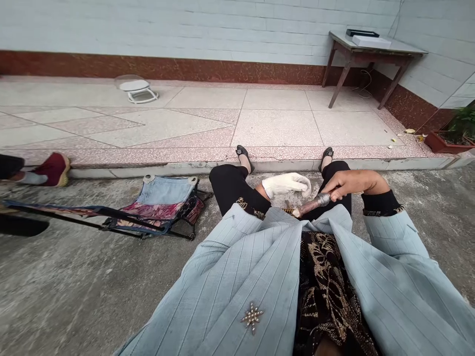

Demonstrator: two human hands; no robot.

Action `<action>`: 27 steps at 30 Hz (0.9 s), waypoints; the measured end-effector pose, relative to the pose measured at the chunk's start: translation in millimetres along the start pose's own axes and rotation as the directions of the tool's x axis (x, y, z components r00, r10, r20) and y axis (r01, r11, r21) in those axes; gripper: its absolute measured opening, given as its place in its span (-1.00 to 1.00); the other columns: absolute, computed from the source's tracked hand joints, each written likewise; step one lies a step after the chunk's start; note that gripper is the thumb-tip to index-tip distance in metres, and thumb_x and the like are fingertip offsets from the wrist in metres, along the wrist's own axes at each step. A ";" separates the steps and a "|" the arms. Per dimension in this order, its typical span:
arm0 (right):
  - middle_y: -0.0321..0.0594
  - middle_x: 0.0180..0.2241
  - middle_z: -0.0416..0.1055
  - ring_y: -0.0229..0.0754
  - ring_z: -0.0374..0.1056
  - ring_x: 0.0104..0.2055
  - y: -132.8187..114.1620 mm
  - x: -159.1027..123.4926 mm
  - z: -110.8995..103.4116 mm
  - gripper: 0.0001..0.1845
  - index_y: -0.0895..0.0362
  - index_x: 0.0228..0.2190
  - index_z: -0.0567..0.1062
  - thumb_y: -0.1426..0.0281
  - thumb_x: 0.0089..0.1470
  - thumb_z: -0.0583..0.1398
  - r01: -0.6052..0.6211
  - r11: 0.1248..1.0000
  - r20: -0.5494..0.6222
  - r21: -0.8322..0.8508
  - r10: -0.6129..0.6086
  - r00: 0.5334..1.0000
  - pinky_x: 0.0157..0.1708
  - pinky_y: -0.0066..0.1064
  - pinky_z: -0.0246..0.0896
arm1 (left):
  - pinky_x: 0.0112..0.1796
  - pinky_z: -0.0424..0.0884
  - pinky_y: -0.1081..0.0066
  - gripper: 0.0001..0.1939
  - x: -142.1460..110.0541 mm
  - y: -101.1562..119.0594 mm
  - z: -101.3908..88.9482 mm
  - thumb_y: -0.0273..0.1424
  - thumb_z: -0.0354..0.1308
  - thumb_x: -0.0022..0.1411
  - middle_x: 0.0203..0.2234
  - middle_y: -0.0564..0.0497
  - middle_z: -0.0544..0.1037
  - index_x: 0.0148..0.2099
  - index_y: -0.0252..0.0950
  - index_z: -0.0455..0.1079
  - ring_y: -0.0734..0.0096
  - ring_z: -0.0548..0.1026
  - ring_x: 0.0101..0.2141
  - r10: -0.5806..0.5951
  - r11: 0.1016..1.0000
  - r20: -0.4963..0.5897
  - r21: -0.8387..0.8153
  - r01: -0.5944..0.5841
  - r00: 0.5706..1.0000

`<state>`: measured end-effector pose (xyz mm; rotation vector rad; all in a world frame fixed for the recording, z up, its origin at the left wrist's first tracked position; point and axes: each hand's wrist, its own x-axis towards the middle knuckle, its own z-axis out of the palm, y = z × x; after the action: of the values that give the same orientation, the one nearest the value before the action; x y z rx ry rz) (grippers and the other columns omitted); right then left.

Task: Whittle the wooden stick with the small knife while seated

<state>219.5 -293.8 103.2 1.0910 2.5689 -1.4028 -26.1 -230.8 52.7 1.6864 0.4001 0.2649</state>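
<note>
My left hand wears a white cotton glove and rests above my left knee, its fingers bunched together. My right hand is bare and grips a short tool with a brown shaft and a metal end. The tool slants across my lap, just below the glove and not touching it. Grey, rough material shows under the gloved hand, too blurred to name. My black trousers and pale blue pinstriped jacket sleeves frame both hands.
A low folding seat with denim and floral fabric lies on the concrete to my left. At far left stands another person's foot in a red shoe. Ahead rises a tiled step, with a small table and a potted plant beyond.
</note>
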 end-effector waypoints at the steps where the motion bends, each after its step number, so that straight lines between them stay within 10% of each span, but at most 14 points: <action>1: -0.19 -0.41 0.49 -0.33 0.31 -0.47 6.0 0.7 0.6 -0.62 0.24 -0.17 0.59 0.20 0.13 0.23 0.039 0.988 0.015 0.147 -0.042 0.999 -0.50 -0.51 0.15 | -0.49 0.26 0.51 -0.82 0.3 -2.3 1.4 -0.34 0.23 0.08 -0.55 0.00 0.48 -0.39 -0.40 0.42 0.56 0.36 -0.54 -0.002 1.000 -0.016 -0.026 0.001 1.000; 4: -0.21 -0.46 0.42 -0.37 0.21 -0.53 21.9 10.9 10.4 -0.59 0.29 -0.31 0.55 0.14 0.08 0.28 0.220 0.850 -0.224 0.479 -0.123 0.967 -0.56 -0.51 0.10 | -0.58 0.18 0.55 -0.72 3.0 -8.8 3.1 -0.22 0.16 0.19 -0.52 0.00 0.46 -0.31 -0.38 0.40 0.62 0.31 -0.59 -0.004 0.992 -0.097 -0.127 -0.008 0.995; 9: -0.40 -0.58 0.21 -0.40 0.05 -0.63 21.7 43.4 35.6 -0.55 0.20 -0.21 0.47 0.14 -0.03 0.35 0.448 0.597 -0.604 0.666 0.077 0.794 -0.67 -0.53 -0.10 | -0.68 0.03 0.60 -0.64 11.9 -17.5 1.3 -0.12 0.14 0.23 -0.62 0.11 0.31 -0.31 -0.36 0.36 0.70 0.16 -0.69 -0.024 0.913 -0.207 -0.404 -0.063 0.978; 17: -0.49 -0.69 0.15 -0.39 0.02 -0.68 -3.6 73.4 42.3 -0.62 0.14 -0.34 0.43 0.23 -0.19 0.38 0.443 0.708 -0.792 0.550 0.273 0.546 -0.68 -0.50 -0.09 | -0.64 0.23 0.54 -0.71 17.1 -17.5 18.7 -0.20 0.20 0.17 -0.58 0.08 0.38 -0.36 -0.34 0.32 0.59 0.32 -0.65 -0.072 0.776 -0.239 -0.623 -0.096 0.968; 20: -0.46 -0.68 0.19 -0.39 0.04 -0.68 -7.2 74.9 40.5 -0.70 0.12 -0.43 0.39 0.27 -0.20 0.35 0.404 0.769 -0.843 0.495 0.313 0.437 -0.68 -0.49 -0.08 | -0.54 0.36 0.45 -0.68 19.8 -21.7 19.3 -0.15 0.18 0.18 -0.54 0.02 0.44 -0.32 -0.35 0.35 0.51 0.40 -0.60 0.007 0.855 -0.221 -0.505 -0.120 0.975; 23: -0.44 -0.66 0.22 -0.39 0.04 -0.68 -9.3 73.4 38.3 -0.71 0.12 -0.44 0.39 0.27 -0.18 0.34 0.440 0.732 -0.836 0.520 0.333 0.436 -0.69 -0.48 -0.08 | -0.33 0.46 0.35 -0.67 19.3 -23.8 16.0 -0.19 0.17 0.19 -0.34 -0.08 0.54 -0.13 -0.35 0.39 0.39 0.51 -0.40 0.113 0.964 -0.333 -0.191 -0.184 0.936; 27: -0.37 -0.54 0.34 -0.44 0.05 -0.66 -10.2 70.0 35.3 -0.65 0.14 -0.41 0.37 0.30 -0.23 0.37 0.534 0.625 -0.819 0.570 0.381 0.428 -0.70 -0.52 -0.07 | 0.07 0.35 0.19 -0.46 9.2 -18.4 10.2 -0.34 0.18 0.15 0.11 -0.14 0.39 0.19 -0.25 0.26 0.23 0.42 0.05 0.470 0.869 -0.523 0.415 -0.269 0.711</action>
<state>150.1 -284.0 66.7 2.5298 2.3878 -2.7595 -15.7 -234.1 32.6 1.9647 0.5950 1.1344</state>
